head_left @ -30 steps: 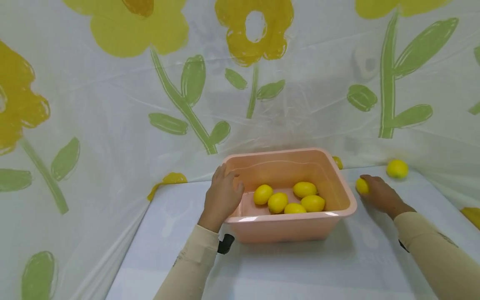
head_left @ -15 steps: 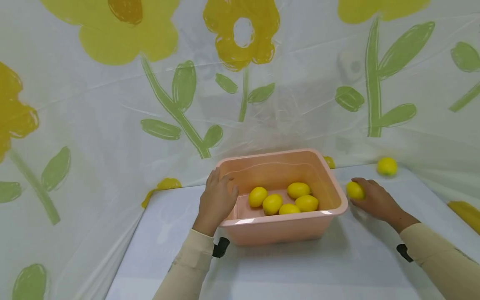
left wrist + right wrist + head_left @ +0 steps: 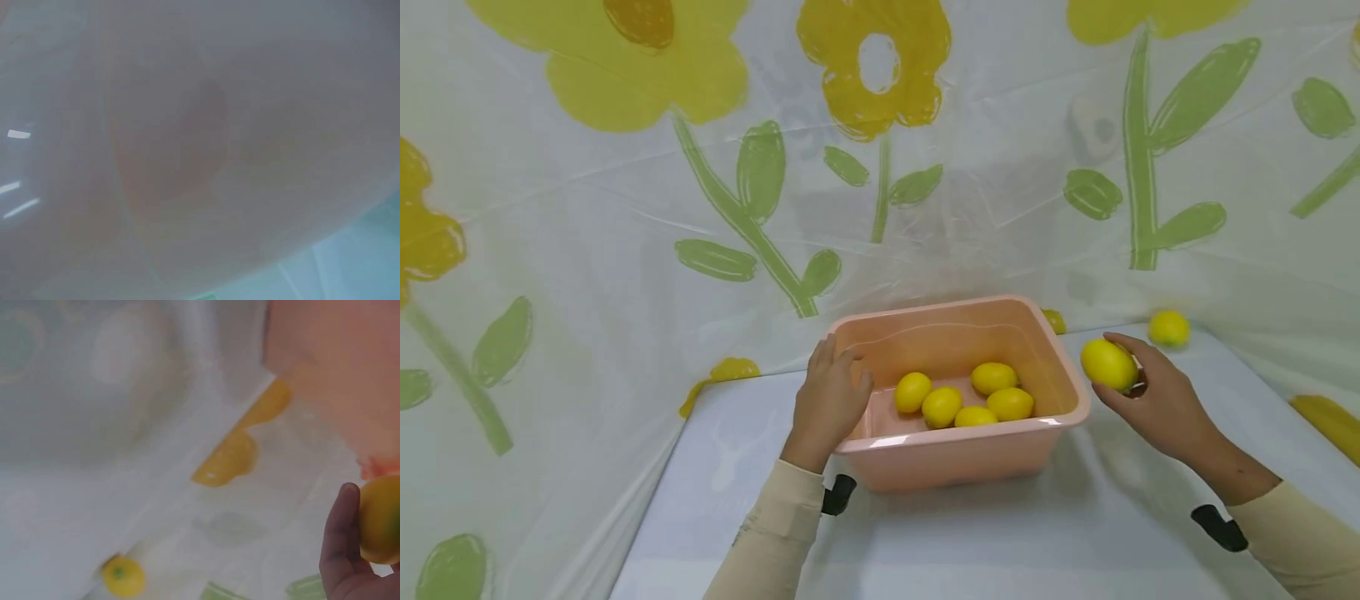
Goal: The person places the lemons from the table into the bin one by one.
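Observation:
My right hand [image 3: 1172, 408] holds a yellow lemon [image 3: 1108, 365] between thumb and fingers, just right of the pink plastic basin [image 3: 947, 462]. In the right wrist view the held lemon [image 3: 381, 519] shows at the right edge beside a finger. My left hand [image 3: 829, 404] rests at the basin's left rim, its fingers loosely extended and its thumb reaching over the inside. Several lemons [image 3: 942, 407] lie together on the basin's floor. The left wrist view is filled by a blurred, pale, glossy surface, and no hand shows there.
Another lemon [image 3: 1168, 328] sits at the back right of the white table [image 3: 970, 542]. A white curtain [image 3: 1000, 200] printed with yellow flowers hangs right behind the basin. Dark wrist straps show at both cuffs.
My right hand has lifted the lemon from the table and brought it up toward the basin's right rim. The left hand stays at the left rim. The head view has shifted slightly.

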Demonstrator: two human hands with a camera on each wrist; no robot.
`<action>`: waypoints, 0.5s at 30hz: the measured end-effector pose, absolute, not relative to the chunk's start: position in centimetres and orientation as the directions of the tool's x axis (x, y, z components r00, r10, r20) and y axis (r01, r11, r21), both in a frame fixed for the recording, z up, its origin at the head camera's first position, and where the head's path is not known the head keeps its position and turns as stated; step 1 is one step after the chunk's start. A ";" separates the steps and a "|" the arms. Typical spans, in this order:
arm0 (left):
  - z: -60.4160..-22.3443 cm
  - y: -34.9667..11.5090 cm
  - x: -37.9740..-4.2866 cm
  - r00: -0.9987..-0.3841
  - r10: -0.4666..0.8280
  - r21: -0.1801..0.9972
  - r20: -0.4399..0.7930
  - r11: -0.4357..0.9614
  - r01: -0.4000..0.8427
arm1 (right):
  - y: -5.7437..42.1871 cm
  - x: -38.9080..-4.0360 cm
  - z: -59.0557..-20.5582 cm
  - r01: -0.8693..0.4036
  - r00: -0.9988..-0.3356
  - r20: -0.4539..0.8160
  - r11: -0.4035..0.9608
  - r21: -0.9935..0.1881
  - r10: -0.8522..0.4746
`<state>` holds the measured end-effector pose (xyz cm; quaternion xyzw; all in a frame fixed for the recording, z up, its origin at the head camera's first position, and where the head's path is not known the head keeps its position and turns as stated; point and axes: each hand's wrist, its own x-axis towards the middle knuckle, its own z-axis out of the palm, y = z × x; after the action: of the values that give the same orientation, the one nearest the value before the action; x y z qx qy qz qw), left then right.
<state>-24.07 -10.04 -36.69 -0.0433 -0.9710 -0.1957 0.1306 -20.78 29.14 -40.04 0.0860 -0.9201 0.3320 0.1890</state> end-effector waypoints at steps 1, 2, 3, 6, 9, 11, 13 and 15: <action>-36.7 -10.0 -24.1 -0.963 0.032 0.370 0.269 0.919 0.134 | 28.9 -20.5 -39.6 -0.292 -0.906 0.422 0.759 -0.582 -0.024; -36.6 -10.0 -24.1 -0.963 0.032 0.371 0.268 0.919 0.134 | 28.6 -20.3 -39.2 -0.302 -0.897 0.441 0.752 -0.586 -0.017; -36.7 -10.0 -24.1 -0.963 0.033 0.372 0.267 0.918 0.135 | 28.4 -20.1 -38.8 -0.310 -0.890 0.456 0.747 -0.588 -0.010; -36.7 -10.1 -24.2 -0.963 0.036 0.375 0.268 0.917 0.138 | 27.5 -19.7 -37.6 -0.336 -0.872 0.490 0.727 -0.599 0.000; -36.8 -10.1 -24.2 -0.961 0.035 0.374 0.273 0.917 0.140 | 26.7 -19.6 -36.7 -0.365 -0.861 0.509 0.708 -0.605 -0.009; -36.8 -10.1 -24.2 -0.961 0.031 0.376 0.276 0.916 0.138 | 26.2 -19.7 -36.2 -0.388 -0.852 0.523 0.699 -0.601 -0.023; -36.8 -10.1 -24.2 -0.961 0.031 0.372 0.276 0.918 0.136 | 25.6 -19.8 -35.8 -0.415 -0.840 0.540 0.691 -0.591 -0.043; -36.7 -10.1 -24.2 -0.962 0.028 0.368 0.273 0.921 0.131 | 25.0 -20.0 -35.6 -0.447 -0.825 0.561 0.687 -0.573 -0.069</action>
<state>-24.16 -10.11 -36.72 -0.0411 -0.9710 -0.1949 0.1324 -19.97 24.96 -35.57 0.1462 -0.8818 0.3676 0.2569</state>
